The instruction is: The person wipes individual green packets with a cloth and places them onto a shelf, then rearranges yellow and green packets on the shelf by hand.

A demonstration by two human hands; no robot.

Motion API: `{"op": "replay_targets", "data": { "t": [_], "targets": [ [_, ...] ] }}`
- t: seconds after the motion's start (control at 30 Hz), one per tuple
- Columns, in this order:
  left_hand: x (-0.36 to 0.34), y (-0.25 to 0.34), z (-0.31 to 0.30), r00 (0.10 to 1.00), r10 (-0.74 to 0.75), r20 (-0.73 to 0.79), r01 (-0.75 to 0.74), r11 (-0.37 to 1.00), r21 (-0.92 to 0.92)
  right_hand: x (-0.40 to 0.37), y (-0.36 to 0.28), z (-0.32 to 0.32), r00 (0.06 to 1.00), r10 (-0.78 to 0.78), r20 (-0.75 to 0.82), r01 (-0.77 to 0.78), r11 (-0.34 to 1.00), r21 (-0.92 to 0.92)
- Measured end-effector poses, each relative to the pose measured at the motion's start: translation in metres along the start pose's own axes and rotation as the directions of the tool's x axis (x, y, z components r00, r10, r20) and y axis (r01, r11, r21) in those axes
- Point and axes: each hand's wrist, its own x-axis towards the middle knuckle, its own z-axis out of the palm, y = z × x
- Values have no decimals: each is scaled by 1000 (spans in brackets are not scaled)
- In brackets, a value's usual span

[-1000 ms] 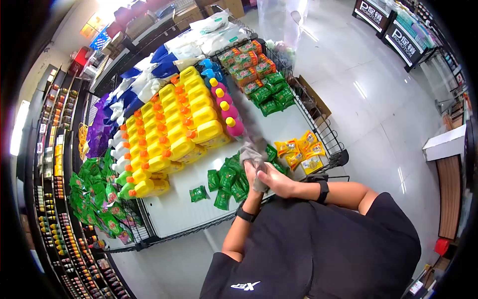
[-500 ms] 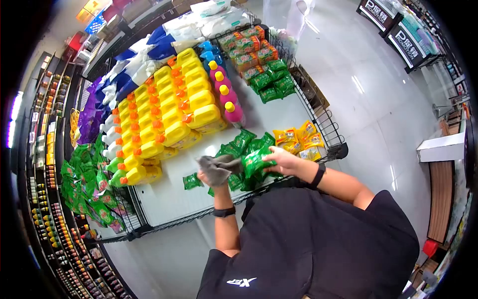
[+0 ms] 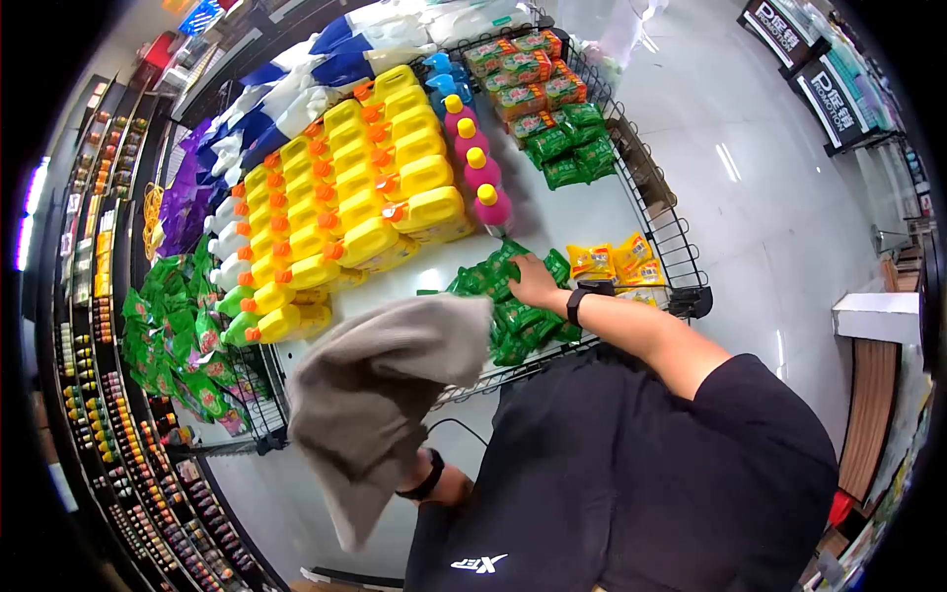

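A grey cloth hangs spread out in front of my left hand, which is closed on it near the shelf's front edge; most of the fingers are hidden behind the fabric. Over the pile of green packets, my right hand reaches down with bent fingers closed on a green packet at the top of the pile. Beside that wrist lie several yellow packets.
Rows of yellow jugs and pink bottles with yellow caps stand on the wire-edged shelf. Boxed orange-green packs sit at the back. Green bags hang at the left, near bottle racks.
My left hand has drawn the cloth back toward my body, and it has fallen open. My right hand has moved up and slightly left over the green packets.
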Motion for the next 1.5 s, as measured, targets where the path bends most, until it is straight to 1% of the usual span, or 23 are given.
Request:
{"op": "replay_targets", "data": {
  "t": [0.1, 0.17, 0.2, 0.23, 0.27, 0.33, 0.4, 0.43, 0.47, 0.57, 0.6, 0.67, 0.73, 0.87, 0.9, 1.0, 1.07, 1.1, 1.2, 1.23, 1.33, 1.43, 1.5],
  "targets": [
    [3, -10, -7, 992, 129, -11, -121, 952, 282, 1, 13, -16, 1000, 18, 13, -18, 1000, -19],
    [3, -17, -6, 979, 205, -9, -185, 900, 394, 9, 31, -34, 1000, 10, 7, -9, 998, -65],
    [0, -21, -2, 969, 249, -3, -220, 863, 456, 15, 39, -43, 1000, 5, 6, -4, 996, -88],
    [-1, -23, 0, 959, 285, 2, -246, 824, 511, 23, 46, -52, 996, 82, -25, -84, 989, -122],
    [-1, -23, 1, 950, 313, 9, -264, 783, 564, 37, 56, -64, 997, 39, -72, -54, 974, -219],
    [7, -18, -7, 932, 361, 39, -296, 690, 661, 61, 63, -96, 983, 152, -105, -172, 959, -224],
    [20, -14, -15, 911, 405, 80, -326, 587, 741, 92, 70, -119, 978, 137, -157, -180, 935, -306],
    [27, -12, -18, 897, 430, 101, -343, 534, 773, 106, 66, -133, 984, 128, -121, -161, 931, -328],
    [36, -11, -20, 887, 445, 123, -353, 483, 801, 119, 64, -143, 989, 121, -83, -142, 927, -348],
    [58, -11, -21, 861, 480, 170, -373, 367, 852, 162, 55, -155, 997, -31, -72, -10, 864, -504],
    [64, -9, -21, 852, 492, 180, -380, 344, 859, 172, 48, -160, 998, -41, -38, 14, 847, -531],
    [75, -13, -16, 829, 524, 195, -396, 304, 866, 189, 40, -168, 997, 38, 71, 7, 839, -543],
    [82, -22, -1, 815, 544, 199, -420, 318, 850, 198, 39, -173, 976, 124, 181, -13, 856, -517],
    [94, -43, 26, 801, 560, 212, -472, 372, 799, 200, 45, -174, 983, 94, 157, -7, 878, -478],
    [97, -47, 33, 803, 556, 217, -485, 396, 780, 199, 52, -171, 991, 42, 130, 21, 892, -452],
    [94, -59, 49, 833, 506, 224, -493, 496, 715, 187, 70, -171, 994, -88, 62, 104, 930, -351],
    [87, -66, 57, 872, 431, 234, -472, 608, 638, 175, 66, -179, 988, -137, 71, 154, 911, -383],
    [81, -67, 59, 901, 362, 239, -430, 678, 596, 162, 62, -178, 990, -141, -17, 123, 915, -385],
    [72, -74, 68, 953, 92, 288, -216, 873, 437, 120, 43, -184, 948, -300, -106, 267, 931, -248],
    [68, -78, 72, 951, 2, 310, -125, 918, 376, 99, 27, -187, 960, -249, -127, 221, 955, -196],
    [48, -92, 78, 903, -216, 371, 140, 965, 220, 79, 36, -178, 994, -102, 38, 108, 956, -274],
    [28, -100, 78, 874, -319, 366, 281, 947, 153, 83, 56, -162, 984, -49, 174, 110, 927, -359],
    [18, -99, 76, 879, -333, 342, 291, 942, 169, 91, 60, -158, 970, 41, 239, 87, 861, -500]
  ]
}}
